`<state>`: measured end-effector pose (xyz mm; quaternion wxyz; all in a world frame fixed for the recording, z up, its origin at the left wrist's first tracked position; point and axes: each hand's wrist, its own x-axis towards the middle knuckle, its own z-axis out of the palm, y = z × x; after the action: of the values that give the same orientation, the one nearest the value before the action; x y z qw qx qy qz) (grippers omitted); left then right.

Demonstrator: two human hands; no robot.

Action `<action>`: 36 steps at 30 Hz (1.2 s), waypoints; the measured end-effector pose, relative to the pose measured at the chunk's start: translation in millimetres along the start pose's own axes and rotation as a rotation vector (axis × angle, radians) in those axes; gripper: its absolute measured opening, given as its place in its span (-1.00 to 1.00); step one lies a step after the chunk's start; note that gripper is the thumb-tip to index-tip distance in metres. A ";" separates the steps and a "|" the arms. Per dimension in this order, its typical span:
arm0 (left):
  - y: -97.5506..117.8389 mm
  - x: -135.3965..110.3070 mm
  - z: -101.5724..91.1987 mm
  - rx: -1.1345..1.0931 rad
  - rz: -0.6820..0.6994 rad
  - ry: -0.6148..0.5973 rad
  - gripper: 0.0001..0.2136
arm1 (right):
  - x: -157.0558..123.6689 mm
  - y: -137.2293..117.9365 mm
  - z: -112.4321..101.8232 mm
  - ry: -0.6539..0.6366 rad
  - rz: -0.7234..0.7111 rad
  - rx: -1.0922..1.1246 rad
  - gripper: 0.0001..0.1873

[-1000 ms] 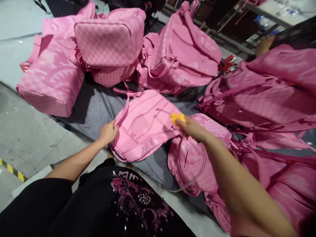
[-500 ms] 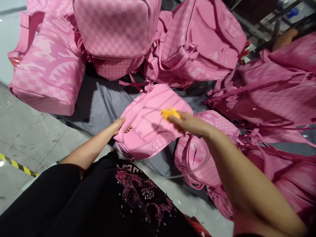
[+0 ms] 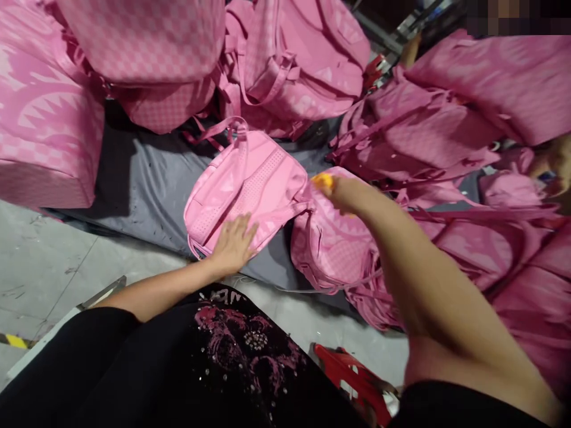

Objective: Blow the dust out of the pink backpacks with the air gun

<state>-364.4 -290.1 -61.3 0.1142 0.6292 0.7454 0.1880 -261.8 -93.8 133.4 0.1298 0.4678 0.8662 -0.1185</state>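
A pink backpack lies on the grey cloth with its dotted back panel and shoulder straps facing up. My left hand rests on its near edge, fingers spread flat on the strap area. My right hand is closed around a yellow air blow gun, most of which the fingers hide. The gun is held just past the backpack's right end, over a second pink backpack. From beneath my right arm a thin clear hose runs along the cloth's near edge.
Several pink backpacks crowd the far side, among them a checkered one and a shark-mouth one. More pink bags pile up on the right. Grey cloth covers the work surface. A red object stands below. Another person's hand shows far right.
My left hand has let go of the backpack's left end and now lies flat on it. The blow gun has moved off the back panel to the right. The straps now lie across the panel.
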 end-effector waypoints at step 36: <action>-89.9 1.7 -13.8 -1.502 -0.993 0.359 -0.82 | -173.3 32.5 252.9 0.062 0.201 -0.173 -0.66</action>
<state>-450.8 -302.8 -86.9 0.4433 -0.0416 0.6186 0.6473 -114.0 -294.1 -48.5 0.1540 0.5427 0.8255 -0.0153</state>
